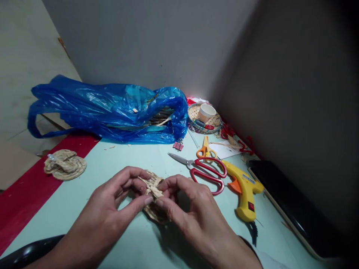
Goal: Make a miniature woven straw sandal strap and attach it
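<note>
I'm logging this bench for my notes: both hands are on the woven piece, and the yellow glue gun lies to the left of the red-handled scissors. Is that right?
Not quite: the yellow glue gun lies to the right of the red-handled scissors, as the head view shows. The left hand and right hand are indeed on the woven piece.

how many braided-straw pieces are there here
2. One braided-straw piece is held between the left hand and right hand; the other braided-straw piece lies at left, partly on the red strip. More could be hidden in the blue plastic bag.
</note>
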`<state>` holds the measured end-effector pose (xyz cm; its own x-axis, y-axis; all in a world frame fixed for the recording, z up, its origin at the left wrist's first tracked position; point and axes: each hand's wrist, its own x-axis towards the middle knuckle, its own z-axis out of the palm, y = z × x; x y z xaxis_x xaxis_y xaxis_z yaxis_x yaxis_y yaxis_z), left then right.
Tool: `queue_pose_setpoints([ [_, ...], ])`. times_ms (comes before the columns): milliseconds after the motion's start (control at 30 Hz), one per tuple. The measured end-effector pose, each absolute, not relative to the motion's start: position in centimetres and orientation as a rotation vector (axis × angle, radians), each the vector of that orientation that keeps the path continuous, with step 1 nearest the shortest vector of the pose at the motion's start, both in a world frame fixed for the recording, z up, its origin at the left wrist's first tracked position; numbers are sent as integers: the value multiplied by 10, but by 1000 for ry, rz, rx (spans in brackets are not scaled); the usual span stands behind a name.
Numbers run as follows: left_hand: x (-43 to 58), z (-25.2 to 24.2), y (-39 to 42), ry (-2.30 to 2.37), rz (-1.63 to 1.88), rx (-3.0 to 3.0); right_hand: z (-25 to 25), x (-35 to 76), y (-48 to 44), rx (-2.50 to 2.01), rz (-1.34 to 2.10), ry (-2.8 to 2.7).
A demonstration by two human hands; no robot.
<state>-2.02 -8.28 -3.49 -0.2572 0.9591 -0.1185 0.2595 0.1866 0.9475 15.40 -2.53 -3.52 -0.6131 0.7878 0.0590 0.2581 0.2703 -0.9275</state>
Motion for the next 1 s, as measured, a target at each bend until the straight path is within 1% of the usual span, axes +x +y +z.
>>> queue_pose_setpoints([
  [133, -25, -34, -84, 1876, 1035, 1325, -35, 152, -27, -1000, 1459, -1953],
  [200, -27, -33, -84, 1946, 1018, 1353, -35, 152, -27, -1005, 1453, -1973],
  [333, -29, -29, -83, 1824, 1058, 1379, -31, 160, -18, -918, 1101, -2142],
  [400, -29, -29, -81, 1722, 1071, 1344, -28, 164, -11, -891, 994, -2150],
  [567, -28, -32, -69, 1669, 1138, 1274, -29, 164, -1, -756, 1105, -2241],
  [733, -31, -35, -60, 1577, 1109, 1292, -32, 163, 2, -693, 1145, -2293],
  [1000, -30, -37, -61, 1582, 1039, 1413, -33, 157, 3, -730, 1285, -2285],
])
